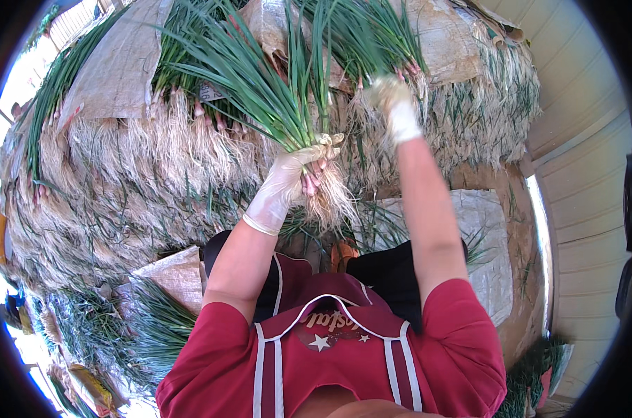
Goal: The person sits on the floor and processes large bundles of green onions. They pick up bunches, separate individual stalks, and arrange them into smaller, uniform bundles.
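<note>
A bunch of green onions point(295, 104) is gripped near its base in my left hand point(308, 159), which wears a thin pale glove. The long leaves fan up and to the left; pinkish bulbs and whitish roots point(329, 196) hang below the fingers. My right hand point(395, 104), also gloved, is farther forward beside another bundle of green onions point(399, 52) on the pile. Motion blurs its fingers, so whether they hold a stalk cannot be made out.
A broad heap of rooted green onions point(154, 157) spans the front, partly covered by woven sacks point(117, 68). Loose leaves lie on a pale sack point(483, 251) at right. More green onions point(159, 324) lie at left. A ribbed wall point(582, 198) bounds the right side.
</note>
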A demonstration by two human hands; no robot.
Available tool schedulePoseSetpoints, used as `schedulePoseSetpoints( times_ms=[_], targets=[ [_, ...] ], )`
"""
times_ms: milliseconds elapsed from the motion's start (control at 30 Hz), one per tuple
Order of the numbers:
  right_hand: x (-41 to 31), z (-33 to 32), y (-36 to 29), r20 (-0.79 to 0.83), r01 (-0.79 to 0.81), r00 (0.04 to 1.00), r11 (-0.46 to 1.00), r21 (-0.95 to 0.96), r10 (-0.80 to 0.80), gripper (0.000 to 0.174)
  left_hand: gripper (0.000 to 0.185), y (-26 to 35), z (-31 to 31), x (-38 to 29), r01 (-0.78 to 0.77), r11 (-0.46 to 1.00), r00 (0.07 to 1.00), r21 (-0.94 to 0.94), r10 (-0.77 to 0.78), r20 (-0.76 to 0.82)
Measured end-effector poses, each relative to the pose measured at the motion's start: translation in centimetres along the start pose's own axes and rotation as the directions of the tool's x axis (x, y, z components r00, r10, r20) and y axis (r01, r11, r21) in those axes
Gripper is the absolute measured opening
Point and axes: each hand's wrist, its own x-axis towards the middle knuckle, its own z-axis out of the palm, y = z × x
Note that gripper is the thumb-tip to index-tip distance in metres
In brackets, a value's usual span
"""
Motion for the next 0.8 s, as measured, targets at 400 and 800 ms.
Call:
schedulePoseSetpoints(
  times_ms=[400,800],
  targets=[
    [-9.1,6.9,-0.5,0.478,0.495,0.869,0.186,-0.849,-0.13,0.059,0.014,1.1,0.7,-1.4,0.156,0.815,0.963,0.557,0.001,-0.271],
    [-5.4,3.6,4.3,0.624,0.693,0.634,-0.024,-0.721,-0.457,0.022,0.012,-0.1,2.4,-1.0,0.078,0.877,0.973,0.474,0.036,-0.227]
  ],
)
